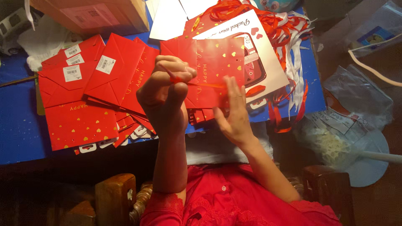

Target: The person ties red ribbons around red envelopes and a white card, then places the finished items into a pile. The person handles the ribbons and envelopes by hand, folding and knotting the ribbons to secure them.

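Desk (16, 134): blue top, spanning the upper part of the view, its near edge running above the person's lap; carries nearly everything listed below.

Cardboard box (90, 14): brown, at the far left corner of the desk, a pale label on its side.

Stack of flat gift bags (83, 92): red with small gold hearts, fanned across the left of the desk; several lie bottom-up and show white barcode stickers.

White printed card (268, 62): lying tilted at centre right, partly behind the raised bag.

Ribbons (289, 50): red and white lengths in a loose tangle at the right edge of the desk, some hanging over it.

Clear plastic bags (356, 96): crumpled, off the desk to the right.

Red gift bag (217, 71): held up above the desk between both hands, gold hearts facing the camera.

Left hand (165, 94): fingers curled closed, pinching a thin red ribbon (205, 85) that runs across the bag's face.

Right hand (234, 111): fingers spread flat, pressed against the bag's lower right part; palm toward the bag.
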